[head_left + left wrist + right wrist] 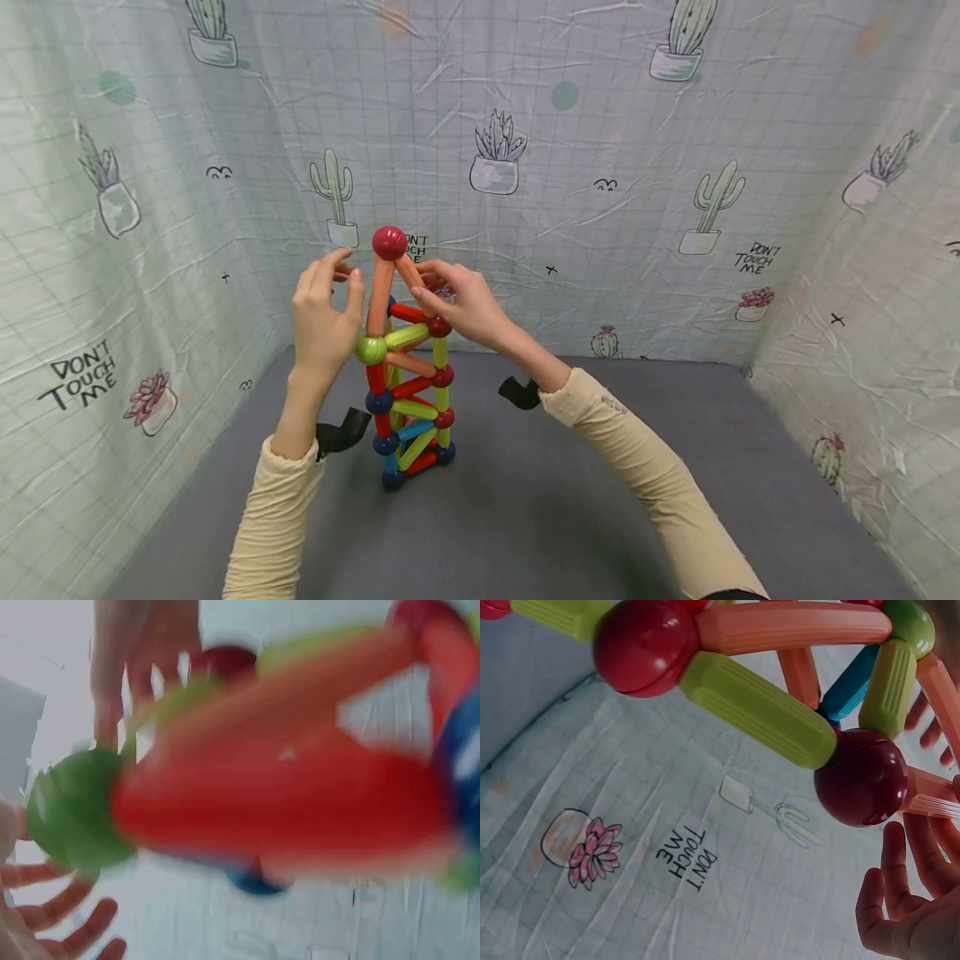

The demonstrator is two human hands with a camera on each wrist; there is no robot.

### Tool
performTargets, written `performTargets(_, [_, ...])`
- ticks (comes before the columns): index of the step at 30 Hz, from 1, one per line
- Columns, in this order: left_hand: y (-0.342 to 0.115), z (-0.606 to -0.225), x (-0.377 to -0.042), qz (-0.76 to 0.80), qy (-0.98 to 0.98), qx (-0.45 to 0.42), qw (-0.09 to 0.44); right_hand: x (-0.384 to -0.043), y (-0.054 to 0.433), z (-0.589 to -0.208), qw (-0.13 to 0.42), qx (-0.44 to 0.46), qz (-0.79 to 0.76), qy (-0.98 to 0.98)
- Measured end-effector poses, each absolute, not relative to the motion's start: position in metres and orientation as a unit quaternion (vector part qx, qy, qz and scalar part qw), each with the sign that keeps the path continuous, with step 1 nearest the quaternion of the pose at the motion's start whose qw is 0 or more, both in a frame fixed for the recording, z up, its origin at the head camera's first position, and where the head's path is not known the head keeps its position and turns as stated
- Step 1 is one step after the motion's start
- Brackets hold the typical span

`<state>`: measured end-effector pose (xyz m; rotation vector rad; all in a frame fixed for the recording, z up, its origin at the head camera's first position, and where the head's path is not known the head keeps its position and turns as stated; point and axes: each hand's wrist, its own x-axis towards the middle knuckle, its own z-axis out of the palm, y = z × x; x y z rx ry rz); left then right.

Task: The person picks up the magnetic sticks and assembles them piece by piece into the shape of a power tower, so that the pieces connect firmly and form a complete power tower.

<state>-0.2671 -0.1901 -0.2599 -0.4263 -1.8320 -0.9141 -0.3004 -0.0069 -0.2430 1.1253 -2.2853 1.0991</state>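
Observation:
A tall tower of magnetic sticks and balls (pixel 442 354) stands upright, topped by a red ball (pixel 390 242) over two leaning orange sticks. My right hand (pixel 468 304) pinches the right-hand orange stick (pixel 409 272) between thumb and fingers, just above a dark red ball (pixel 861 778). That stick's lower end meets this ball in the right wrist view. To the left, my left hand (pixel 326 312) is raised with fingers apart and holds nothing. Its thumb is close beside the left orange stick (pixel 380 298), above a green ball (pixel 371 349). The left wrist view is blurred.
The tower rests on a dark grey tabletop (pixel 525 500). A pale cloth (pixel 570 217) printed with cacti hangs behind it and along both sides. Black wrist mounts (pixel 343 430) show at both wrists, the left one close to the tower.

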Motion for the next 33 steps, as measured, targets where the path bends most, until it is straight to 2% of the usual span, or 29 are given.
performTargets(5, [-0.210,-0.249,-0.293,-0.339,-0.786,-0.222,0.467,-0.300,-0.004,-0.247,0.183,0.402,0.382,-0.812])
performTargets(11, [-0.215,-0.256,-0.308,-0.296,-0.816,-0.270,0.417,-0.300,-0.004,-0.250,0.190,0.409,0.378,-0.809])
performTargets(19, [-0.215,-0.261,-0.311,-0.350,-0.803,-0.295,0.382,-0.302,-0.003,-0.255,0.191,0.412,0.386,-0.803])
performTargets(26, [-0.204,-0.249,-0.282,-0.417,-0.793,-0.291,0.335,-0.302,-0.003,-0.258,0.178,0.411,0.405,-0.797])
performTargets(33, [-0.214,-0.265,-0.303,-0.435,-0.789,-0.290,0.324,-0.305,0.000,-0.262,0.127,0.398,0.476,-0.774])
